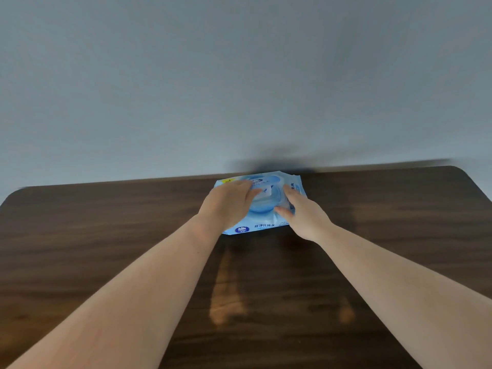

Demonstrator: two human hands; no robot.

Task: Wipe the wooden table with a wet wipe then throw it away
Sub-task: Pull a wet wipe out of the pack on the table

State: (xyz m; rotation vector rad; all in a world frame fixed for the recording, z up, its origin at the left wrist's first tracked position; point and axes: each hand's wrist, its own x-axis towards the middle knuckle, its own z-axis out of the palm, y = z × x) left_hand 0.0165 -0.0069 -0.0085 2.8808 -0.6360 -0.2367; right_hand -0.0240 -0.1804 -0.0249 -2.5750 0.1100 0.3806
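Observation:
A light blue pack of wet wipes [266,201] lies flat on the dark wooden table [106,235], near its far edge by the wall. My left hand [229,206] rests on the left half of the pack, fingers spread over the round lid area. On the right side of the pack lies my right hand [303,214], fingers pointing towards the lid. Whether the lid is up is blurred. No loose wipe is visible.
A plain grey wall [239,75] rises directly behind the table's far edge. The table has rounded far corners [460,171]. Bare wood stretches to the left, right and front of the pack.

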